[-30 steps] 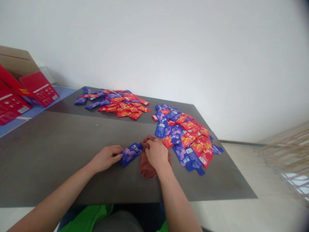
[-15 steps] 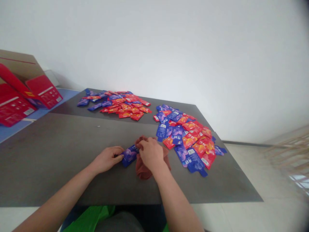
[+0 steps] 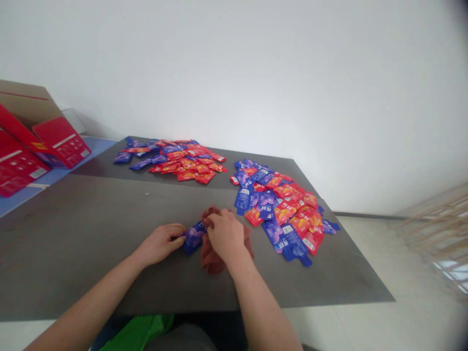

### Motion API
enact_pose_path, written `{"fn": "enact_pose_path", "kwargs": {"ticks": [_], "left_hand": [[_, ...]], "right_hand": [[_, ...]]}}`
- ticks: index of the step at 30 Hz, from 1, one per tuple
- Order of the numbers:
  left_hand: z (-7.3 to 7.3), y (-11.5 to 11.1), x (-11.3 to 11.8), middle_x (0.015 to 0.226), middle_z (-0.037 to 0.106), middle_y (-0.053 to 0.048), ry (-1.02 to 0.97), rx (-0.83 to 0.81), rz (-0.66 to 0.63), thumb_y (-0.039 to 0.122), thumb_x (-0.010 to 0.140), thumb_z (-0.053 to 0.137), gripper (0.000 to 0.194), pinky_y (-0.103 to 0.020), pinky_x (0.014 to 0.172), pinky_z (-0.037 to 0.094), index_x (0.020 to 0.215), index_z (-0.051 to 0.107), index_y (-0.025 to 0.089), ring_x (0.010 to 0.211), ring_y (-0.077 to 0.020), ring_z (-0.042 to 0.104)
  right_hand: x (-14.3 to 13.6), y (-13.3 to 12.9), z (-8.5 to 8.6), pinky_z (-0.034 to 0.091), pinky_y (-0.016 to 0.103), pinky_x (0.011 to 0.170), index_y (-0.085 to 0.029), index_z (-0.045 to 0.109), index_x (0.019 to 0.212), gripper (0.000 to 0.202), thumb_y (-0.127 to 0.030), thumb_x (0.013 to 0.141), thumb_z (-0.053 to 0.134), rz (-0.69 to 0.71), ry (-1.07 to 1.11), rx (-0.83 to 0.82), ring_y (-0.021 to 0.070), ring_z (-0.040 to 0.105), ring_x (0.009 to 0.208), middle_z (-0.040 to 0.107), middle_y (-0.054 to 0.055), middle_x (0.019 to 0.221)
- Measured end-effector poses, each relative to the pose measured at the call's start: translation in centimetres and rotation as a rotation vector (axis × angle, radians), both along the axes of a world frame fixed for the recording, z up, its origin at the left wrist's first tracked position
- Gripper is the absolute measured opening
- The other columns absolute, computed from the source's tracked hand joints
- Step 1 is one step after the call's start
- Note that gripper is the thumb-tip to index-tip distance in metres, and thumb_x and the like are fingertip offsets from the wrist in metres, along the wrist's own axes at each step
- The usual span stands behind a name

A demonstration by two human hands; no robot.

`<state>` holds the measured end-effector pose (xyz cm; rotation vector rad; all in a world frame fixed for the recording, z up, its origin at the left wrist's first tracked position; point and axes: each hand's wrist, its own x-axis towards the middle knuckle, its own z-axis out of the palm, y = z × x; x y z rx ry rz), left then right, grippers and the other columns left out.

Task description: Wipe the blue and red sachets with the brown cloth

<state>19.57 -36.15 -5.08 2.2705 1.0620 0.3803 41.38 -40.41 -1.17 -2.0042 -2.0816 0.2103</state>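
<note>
A blue pouch (image 3: 193,239) with a purple fruit print lies flat on the grey table, between my two hands. Its left end is pinched between the thumb and fingers of my left hand (image 3: 163,242). My right hand (image 3: 224,233) is closed on a reddish-brown cloth (image 3: 212,258), which is bunched under the palm and presses against the pouch's right end. The cloth and hand hide that end of the pouch.
To the right lies a spread pile of blue and red pouches (image 3: 288,209). Another pile of pouches (image 3: 186,158) rests at the far left of the table (image 3: 109,219). Open red cardboard boxes (image 3: 62,141) stand on a blue surface at the left, and a white wall (image 3: 234,73) rises behind.
My right hand and the cloth have shifted slightly left over the pouch's right end. My left hand keeps its pinch on the pouch. The whole view has moved a little.
</note>
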Motion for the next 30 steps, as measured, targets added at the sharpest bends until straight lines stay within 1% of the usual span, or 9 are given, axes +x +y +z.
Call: {"fn": "enact_pose_path", "kwargs": {"ticks": [2, 4, 7, 11, 14, 18, 21, 25, 30], "left_hand": [[-0.2, 0.0, 0.0, 0.091, 0.07, -0.002, -0.014, -0.005, -0.018, 0.033, 0.093, 0.049, 0.028, -0.026, 0.08, 0.048, 0.079, 0.07, 0.021, 0.087, -0.0184, 0.065], [-0.3, 0.1, 0.1, 0.093, 0.07, -0.002, -0.019, 0.0, -0.026, 0.032, 0.093, 0.049, 0.027, -0.026, 0.082, 0.047, 0.081, 0.071, 0.022, 0.09, -0.0184, 0.065], [-0.2, 0.1, 0.2, 0.091, 0.07, -0.002, 0.012, 0.019, -0.01, 0.034, 0.094, 0.048, 0.03, -0.026, 0.081, 0.047, 0.078, 0.07, 0.021, 0.087, -0.0179, 0.065], [0.2, 0.0, 0.2, 0.092, 0.07, -0.003, 0.009, 0.013, 0.003, 0.033, 0.093, 0.048, 0.03, -0.027, 0.08, 0.047, 0.077, 0.07, 0.021, 0.086, -0.018, 0.066], [0.1, -0.1, 0.2, 0.087, 0.07, -0.003, -0.01, 0.02, 0.008, 0.033, 0.092, 0.048, 0.031, -0.026, 0.077, 0.048, 0.073, 0.069, 0.021, 0.082, -0.0183, 0.065], [-0.1, 0.0, 0.2, 0.085, 0.069, -0.002, -0.006, 0.017, 0.002, 0.033, 0.092, 0.048, 0.03, -0.026, 0.076, 0.048, 0.075, 0.07, 0.021, 0.08, -0.0178, 0.064], [0.0, 0.0, 0.2, 0.088, 0.069, -0.003, -0.002, 0.008, -0.008, 0.033, 0.093, 0.047, 0.031, -0.026, 0.079, 0.047, 0.076, 0.07, 0.021, 0.084, -0.0175, 0.064], [0.5, -0.1, 0.3, 0.089, 0.07, -0.003, -0.013, -0.006, 0.0, 0.032, 0.093, 0.048, 0.031, -0.026, 0.079, 0.047, 0.074, 0.069, 0.02, 0.084, -0.0176, 0.065], [0.6, -0.3, 0.4, 0.081, 0.068, -0.002, -0.022, 0.023, 0.015, 0.033, 0.09, 0.049, 0.029, -0.026, 0.074, 0.048, 0.074, 0.069, 0.021, 0.077, -0.0181, 0.063]], "right_hand": [[-2.0, -1.4, -0.6, 0.047, 0.029, 0.077, -0.031, 0.069, 0.106, 0.024, -0.037, 0.098, 0.047, 0.135, 0.016, 0.016, 0.0215, 0.057, 0.105, 0.062, 0.004, 0.11], [-2.8, -1.8, -1.5, 0.048, 0.029, 0.077, -0.032, 0.069, 0.106, 0.023, -0.036, 0.098, 0.048, 0.183, 0.029, -0.024, 0.0205, 0.057, 0.103, 0.062, 0.003, 0.109], [-0.9, -0.2, -2.2, 0.047, 0.028, 0.077, -0.029, 0.069, 0.105, 0.022, -0.035, 0.097, 0.05, 0.049, 0.025, -0.082, 0.0197, 0.06, 0.101, 0.063, 0.004, 0.109], [1.9, 1.8, -1.0, 0.047, 0.028, 0.077, -0.023, 0.07, 0.104, 0.022, -0.027, 0.096, 0.05, -0.128, -0.024, -0.088, 0.0214, 0.06, 0.104, 0.063, 0.009, 0.113], [0.6, 0.5, -0.5, 0.046, 0.028, 0.078, -0.026, 0.07, 0.102, 0.02, -0.03, 0.095, 0.052, -0.024, 0.0, -0.021, 0.0212, 0.058, 0.105, 0.063, 0.007, 0.113], [-1.7, -1.2, -1.7, 0.047, 0.028, 0.076, -0.031, 0.069, 0.104, 0.02, -0.034, 0.096, 0.051, 0.156, 0.018, 0.011, 0.0209, 0.059, 0.101, 0.063, 0.003, 0.108], [0.0, 0.5, -2.3, 0.048, 0.028, 0.077, -0.028, 0.07, 0.104, 0.021, -0.032, 0.096, 0.051, 0.02, -0.011, -0.059, 0.0202, 0.06, 0.1, 0.063, 0.005, 0.108], [2.5, 2.9, -1.1, 0.047, 0.027, 0.075, -0.025, 0.071, 0.103, 0.023, -0.028, 0.097, 0.049, -0.108, -0.025, -0.074, 0.0208, 0.061, 0.103, 0.063, 0.008, 0.111], [-1.0, -0.3, -0.5, 0.047, 0.028, 0.076, -0.029, 0.07, 0.102, 0.019, -0.034, 0.095, 0.053, 0.081, 0.014, 0.037, 0.0212, 0.058, 0.102, 0.062, 0.005, 0.11]]}}
